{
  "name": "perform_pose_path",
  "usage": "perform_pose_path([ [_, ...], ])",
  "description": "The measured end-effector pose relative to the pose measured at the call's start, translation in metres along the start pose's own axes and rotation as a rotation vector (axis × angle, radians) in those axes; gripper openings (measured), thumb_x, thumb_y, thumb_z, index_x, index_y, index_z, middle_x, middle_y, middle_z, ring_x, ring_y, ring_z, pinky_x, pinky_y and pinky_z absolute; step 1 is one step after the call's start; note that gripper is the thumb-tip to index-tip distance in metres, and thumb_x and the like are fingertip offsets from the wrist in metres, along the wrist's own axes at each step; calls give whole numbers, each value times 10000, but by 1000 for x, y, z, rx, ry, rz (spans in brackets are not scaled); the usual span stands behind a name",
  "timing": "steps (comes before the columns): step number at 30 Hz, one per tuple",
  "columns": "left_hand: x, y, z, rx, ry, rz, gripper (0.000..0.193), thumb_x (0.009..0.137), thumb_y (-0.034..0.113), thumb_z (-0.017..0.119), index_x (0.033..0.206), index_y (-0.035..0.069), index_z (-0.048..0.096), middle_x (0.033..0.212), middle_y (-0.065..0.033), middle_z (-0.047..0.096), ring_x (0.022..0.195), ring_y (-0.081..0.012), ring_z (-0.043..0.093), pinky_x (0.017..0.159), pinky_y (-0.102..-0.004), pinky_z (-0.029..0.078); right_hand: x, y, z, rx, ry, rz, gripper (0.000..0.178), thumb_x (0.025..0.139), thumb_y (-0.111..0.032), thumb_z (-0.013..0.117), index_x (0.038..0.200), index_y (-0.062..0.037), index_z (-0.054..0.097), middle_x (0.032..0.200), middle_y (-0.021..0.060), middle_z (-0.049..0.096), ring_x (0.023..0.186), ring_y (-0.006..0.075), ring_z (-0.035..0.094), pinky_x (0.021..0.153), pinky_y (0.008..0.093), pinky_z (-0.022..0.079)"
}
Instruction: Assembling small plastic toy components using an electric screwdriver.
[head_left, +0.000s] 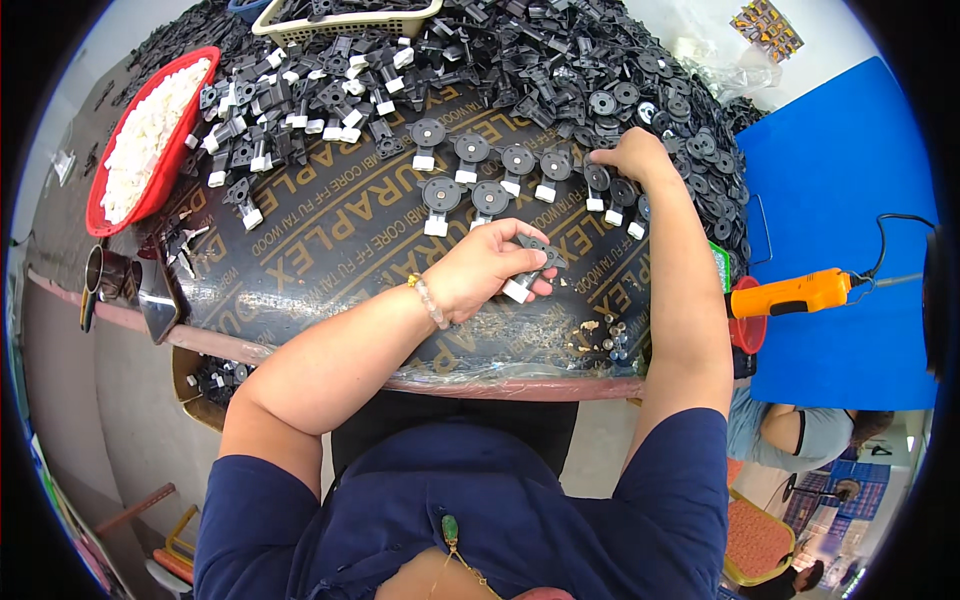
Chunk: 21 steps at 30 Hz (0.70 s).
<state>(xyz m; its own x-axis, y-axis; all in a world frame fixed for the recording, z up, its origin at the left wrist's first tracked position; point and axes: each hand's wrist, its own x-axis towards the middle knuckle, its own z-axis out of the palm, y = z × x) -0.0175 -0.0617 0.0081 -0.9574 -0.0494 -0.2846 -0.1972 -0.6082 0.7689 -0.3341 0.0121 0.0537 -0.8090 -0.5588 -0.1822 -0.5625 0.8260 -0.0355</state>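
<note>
My left hand (482, 268) is over the near middle of the table, its thumb and fingers closed on a black plastic part with a white end piece (519, 289). My right hand (640, 158) reaches to the edge of the heap of black round discs (690, 145). Its thumb points left; the other fingers are mostly hidden, so whether they grip a disc does not show. Between the hands and the heap stand loose rows of black disc assemblies (471, 150) with white ends. Two of them (597, 180) lie just below my right hand.
Black parts with white ends (330, 95) spread across the back left. A red basket (208, 75) holds white pieces. At right are an orange-handled power tool (800, 293) and a blue panel (840, 200). Small metal bits (613, 340) lie near the front edge. Another person (780, 425) is at lower right.
</note>
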Motion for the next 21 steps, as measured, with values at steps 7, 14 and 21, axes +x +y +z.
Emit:
perform_pose_path([
  [7, 0, 1, 2, -2, -15, -7, 289, 990, 90, 628, 1250, 6, 534, 1068, -169, 708, 880, -207, 731, 717, -287, 599, 27, 11, 16, 126, -27, -8, 394, 704, -300, 876, 833, 42, 727, 853, 179, 720, 774, 283, 675, 739, 376, 530],
  [14, 0, -1, 1, -24, -1, 8, 304, 974, 88, 644, 1240, -4, 529, 1036, -173, 708, 858, -216, 737, 661, -285, 597, 33, 23, 5, 499, -26, -111, 221, 703, -116, 868, 856, 3, 762, 808, 99, 745, 743, 179, 679, 715, 346, 527],
  [21, -1, 0, 1, 6, -2, -2, 281, 993, 92, 624, 1248, 12, 537, 1078, -174, 707, 900, -211, 730, 728, -289, 597, 19, 24, -11, 326, 543, -151, 282, 808, -315, 796, 892, -48, 770, 879, 159, 743, 838, 298, 711, 798, 391, 546],
])
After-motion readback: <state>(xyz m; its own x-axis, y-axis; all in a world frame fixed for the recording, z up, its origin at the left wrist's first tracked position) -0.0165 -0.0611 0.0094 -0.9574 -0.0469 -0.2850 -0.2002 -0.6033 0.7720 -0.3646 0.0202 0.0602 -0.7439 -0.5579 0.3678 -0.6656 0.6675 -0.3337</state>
